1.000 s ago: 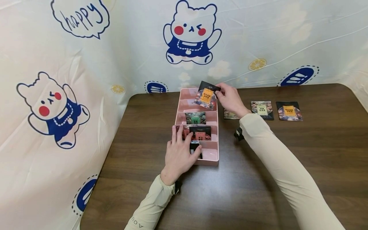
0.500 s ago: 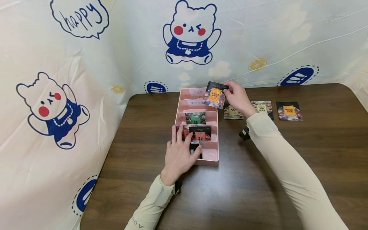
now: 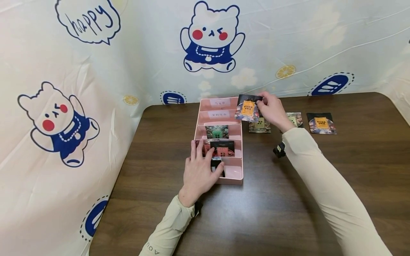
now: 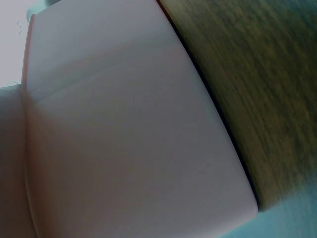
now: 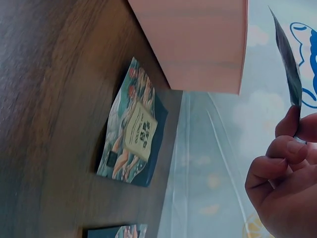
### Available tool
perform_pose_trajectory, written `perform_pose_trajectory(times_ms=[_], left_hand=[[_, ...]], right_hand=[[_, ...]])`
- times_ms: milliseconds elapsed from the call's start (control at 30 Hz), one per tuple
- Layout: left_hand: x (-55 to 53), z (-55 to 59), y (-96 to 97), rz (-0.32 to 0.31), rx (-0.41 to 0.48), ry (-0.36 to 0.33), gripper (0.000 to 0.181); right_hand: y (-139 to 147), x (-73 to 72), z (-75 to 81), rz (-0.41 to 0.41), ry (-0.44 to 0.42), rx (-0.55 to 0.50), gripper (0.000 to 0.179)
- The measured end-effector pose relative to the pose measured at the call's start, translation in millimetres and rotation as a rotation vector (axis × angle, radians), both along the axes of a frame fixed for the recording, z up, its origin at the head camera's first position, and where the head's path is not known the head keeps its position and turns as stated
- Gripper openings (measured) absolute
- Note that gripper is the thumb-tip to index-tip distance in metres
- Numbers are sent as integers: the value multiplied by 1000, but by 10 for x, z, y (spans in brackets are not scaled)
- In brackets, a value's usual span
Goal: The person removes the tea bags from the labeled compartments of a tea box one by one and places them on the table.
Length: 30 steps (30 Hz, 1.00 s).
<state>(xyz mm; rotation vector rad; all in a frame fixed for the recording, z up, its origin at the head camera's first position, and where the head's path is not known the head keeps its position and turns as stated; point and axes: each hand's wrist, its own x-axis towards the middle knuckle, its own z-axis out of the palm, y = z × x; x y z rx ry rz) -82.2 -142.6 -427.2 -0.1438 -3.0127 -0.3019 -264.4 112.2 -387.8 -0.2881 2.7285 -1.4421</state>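
My right hand [image 3: 272, 112] pinches a black tea sachet [image 3: 247, 108] with an orange label by its upper corner, above the far right edge of a pink divided box [image 3: 234, 181]. The right wrist view shows this sachet [image 5: 288, 69] edge-on between thumb and fingers. My left hand [image 3: 200, 174] rests on the box's near left part, fingers extended over the rim. A green-labelled sachet [image 3: 217, 132] stands in the middle compartment. Red-labelled sachets [image 3: 224, 150] sit in the one nearer me. The nearest compartment has a dark packet [image 3: 216, 162], partly covered by my left hand.
On the table right of the box lie a sachet with a yellow-green label [image 3: 260, 125], a pale-labelled sachet [image 3: 296, 119] partly behind my right hand, and an orange-labelled sachet [image 3: 321, 123]. Paper labels [image 3: 219, 102] mark the two far compartments. A patterned curtain [image 3: 266, 46] hangs behind.
My right hand has carried the orange-labelled tea sachet rightward, from over the far compartments to the box's right edge, uncovering their paper labels. The left hand has stayed in place.
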Motion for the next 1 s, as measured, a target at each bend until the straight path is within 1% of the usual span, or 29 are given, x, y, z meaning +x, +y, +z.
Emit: perform_pose_trajectory(times_ms=[133, 300, 600, 733, 1000], left_hand=[[-1, 6, 0, 1, 0, -1, 62], [2, 7, 1, 4, 5, -6, 62], [3, 1, -1, -1, 7, 5, 62], [10, 8, -2, -1, 9, 6, 62], [12, 12, -4, -5, 5, 15, 61]], right_hand=[[60, 26, 7, 0, -4, 7, 38], [130, 47, -1, -5, 5, 18, 35], [270, 89, -7, 33, 14, 55, 36], [322, 105, -7, 58, 4, 77, 33], [392, 126, -38, 150, -43, 143, 29]])
